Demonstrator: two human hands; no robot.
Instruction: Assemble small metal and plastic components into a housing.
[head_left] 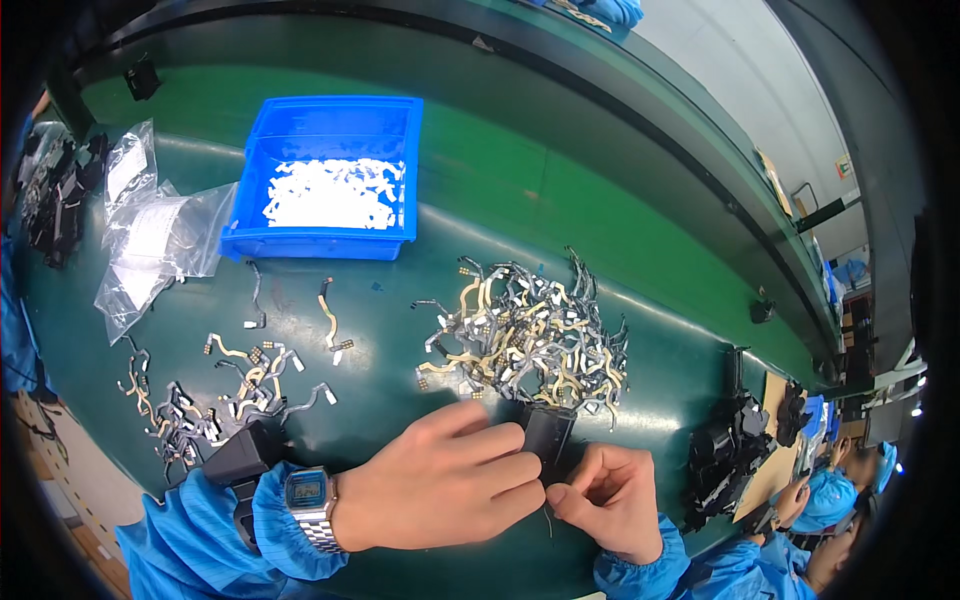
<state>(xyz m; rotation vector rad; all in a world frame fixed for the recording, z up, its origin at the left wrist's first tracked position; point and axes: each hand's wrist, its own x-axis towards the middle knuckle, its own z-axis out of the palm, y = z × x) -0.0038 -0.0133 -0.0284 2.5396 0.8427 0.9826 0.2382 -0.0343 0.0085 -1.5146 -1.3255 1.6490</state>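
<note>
My left hand (450, 480), with a metal watch (308, 495) at its wrist, has its fingers curled around a black plastic part (548, 432). My right hand (612, 497) is closed in a pinch beside that part, thumb and forefinger meeting near the left fingertips. What it pinches is too small and covered to name. A thin wire (550, 522) hangs just below the fingertips. Right behind the hands lies a tangled heap of short flat cables (530, 325) with white connectors and tan and dark grey strips.
A blue bin (330, 240) holds many small white pieces (335, 195). Clear plastic bags (160, 235) lie to its left. More cables (250, 385) are scattered near my left forearm. Black parts (730, 450) lie at right on the green table (390, 330). Another person (830, 500) sits at far right.
</note>
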